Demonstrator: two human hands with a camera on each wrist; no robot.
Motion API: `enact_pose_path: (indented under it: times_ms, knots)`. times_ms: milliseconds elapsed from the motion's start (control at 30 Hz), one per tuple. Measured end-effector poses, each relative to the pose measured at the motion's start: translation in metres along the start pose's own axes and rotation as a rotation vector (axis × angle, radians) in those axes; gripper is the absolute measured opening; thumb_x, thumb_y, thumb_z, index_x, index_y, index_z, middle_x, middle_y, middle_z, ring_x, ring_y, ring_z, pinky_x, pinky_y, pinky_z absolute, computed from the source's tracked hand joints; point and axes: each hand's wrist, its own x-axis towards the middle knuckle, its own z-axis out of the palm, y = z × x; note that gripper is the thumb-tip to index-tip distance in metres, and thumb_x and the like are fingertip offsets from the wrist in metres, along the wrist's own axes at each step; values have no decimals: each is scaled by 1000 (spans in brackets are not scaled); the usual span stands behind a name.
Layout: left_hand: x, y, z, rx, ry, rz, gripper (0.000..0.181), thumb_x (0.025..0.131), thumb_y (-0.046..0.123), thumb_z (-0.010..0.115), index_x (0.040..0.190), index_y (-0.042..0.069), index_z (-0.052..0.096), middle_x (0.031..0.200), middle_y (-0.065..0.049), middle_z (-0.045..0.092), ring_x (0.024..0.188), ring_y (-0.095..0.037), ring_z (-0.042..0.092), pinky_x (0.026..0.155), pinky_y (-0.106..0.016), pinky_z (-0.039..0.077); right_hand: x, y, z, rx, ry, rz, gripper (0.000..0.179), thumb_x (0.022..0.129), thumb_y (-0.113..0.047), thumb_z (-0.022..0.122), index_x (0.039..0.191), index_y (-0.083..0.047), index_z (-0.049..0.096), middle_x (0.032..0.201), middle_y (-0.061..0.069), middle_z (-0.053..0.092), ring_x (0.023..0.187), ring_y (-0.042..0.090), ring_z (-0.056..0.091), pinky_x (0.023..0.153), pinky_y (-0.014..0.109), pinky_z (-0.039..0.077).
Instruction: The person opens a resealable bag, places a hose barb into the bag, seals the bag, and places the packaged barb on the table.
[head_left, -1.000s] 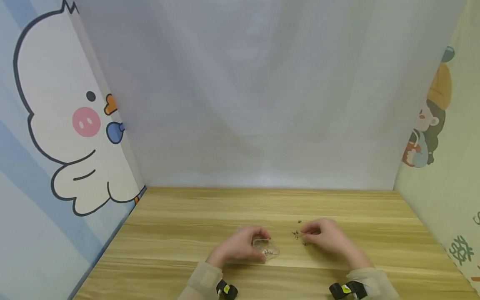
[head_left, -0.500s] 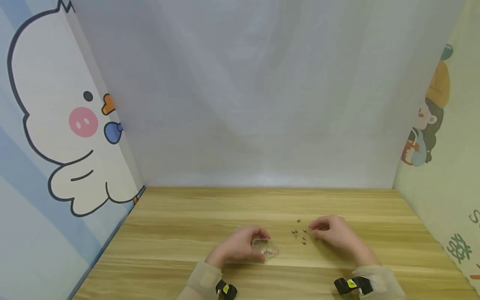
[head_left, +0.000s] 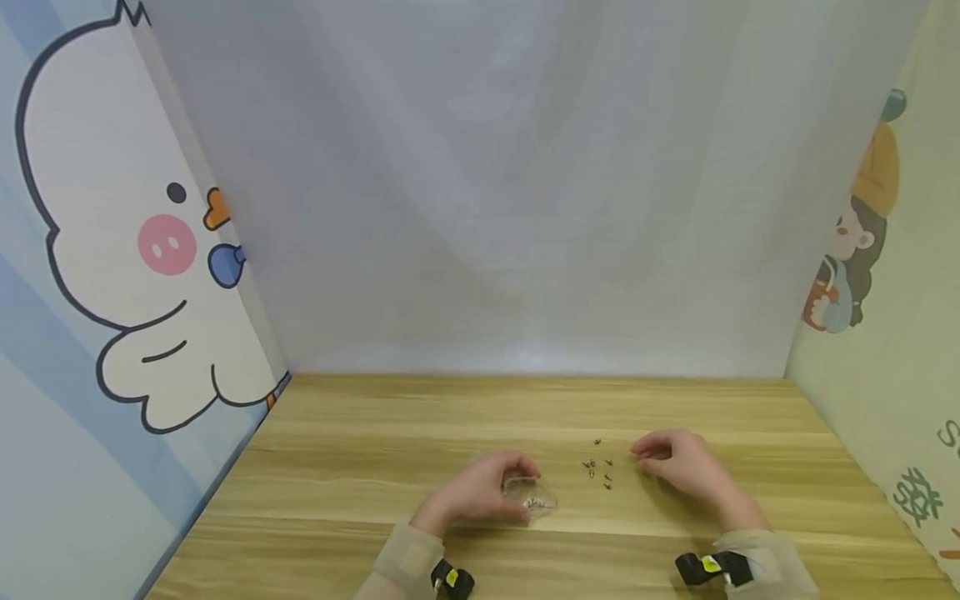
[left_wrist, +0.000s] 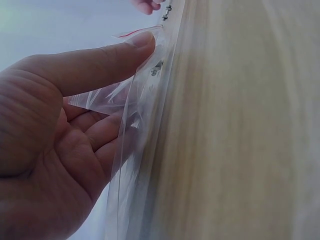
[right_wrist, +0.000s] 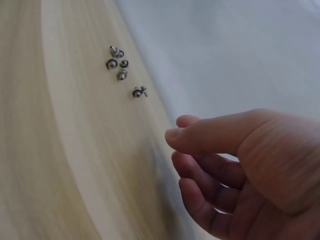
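Observation:
My left hand [head_left: 480,490] grips a clear plastic zip bag [head_left: 536,493] between thumb and fingers, low over the table. Small metal pieces lie inside the bag; the left wrist view shows some [left_wrist: 156,69] through the film, near a red seal line. Right of the bag, several small silvery screw-like pieces [head_left: 592,464] with dark rings lie loose on the wood. In the right wrist view these loose pieces [right_wrist: 122,75] are scattered ahead of the fingertips. My right hand [head_left: 682,462] hovers to their right, its fingers loosely bent, with nothing visible in it.
The wood-grain table [head_left: 360,433] runs back to a pale grey curtain [head_left: 480,208]. Printed cartoon panels flank it, a white duck [head_left: 112,183] at left and a child figure [head_left: 855,250] at right. Black wrist cameras sit on both wrists.
My right hand has drawn back to the right, away from the loose metal pieces, and more of them show on the table. The left hand and bag have hardly moved.

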Motion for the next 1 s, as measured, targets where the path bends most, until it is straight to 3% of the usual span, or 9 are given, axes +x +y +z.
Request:
enact_pose_path:
  times_ms: [300, 667, 1000]
  knots:
    - [1, -1, -1, -8, -2, 9, 55, 77, 15, 97, 125, 18, 70, 128, 12, 70, 122, -8, 61, 114, -35, 45, 1, 4, 1, -22, -7, -8, 18, 91, -6, 82, 108, -2, 79, 98, 3, 76, 88, 18, 68, 76, 29, 56]
    - [0, -1, -1, -9, -8, 11, 54, 77, 15, 96, 124, 17, 70, 128, 12, 70, 123, -8, 61, 114, -35, 44, 11, -14, 27, -16, -25, -29, 17, 93, -13, 83, 108, -6, 80, 96, -2, 75, 85, 13, 65, 75, 30, 55]
    - [-1, -1, -1, 15, -2, 4, 54, 77, 18, 97, 125, 19, 70, 128, 13, 70, 122, -8, 61, 113, -36, 44, 12, -17, 36, -45, -12, -23, 9, 93, -11, 81, 102, -8, 80, 90, -4, 72, 82, 13, 62, 73, 31, 53]
